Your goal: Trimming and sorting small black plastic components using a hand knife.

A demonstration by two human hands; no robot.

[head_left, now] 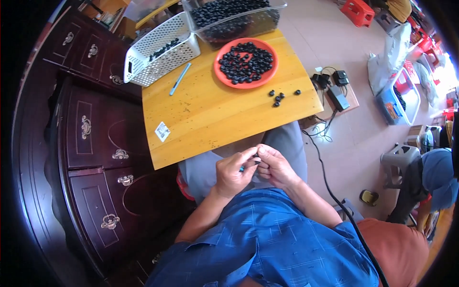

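Yellow wood counter (205, 115) here, kinda speckled with dark crumbs. A red plate (248, 86) full of black beads sits just in front of a clear bin (234, 31), with a white basket (165, 68) off to its left. Dark cabinet (103, 138) on the left, tiled floor (354, 153) on the right. Left hand (231, 173) and right hand (276, 168) are curled nearly closed above the lap, fingertips pinching a small dark piece (256, 155) between them.

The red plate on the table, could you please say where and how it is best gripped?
The red plate is probably best held by its left and right rims, coming from the near side: it is round, lies flat and carries loose black pieces, with the clear bin close behind.
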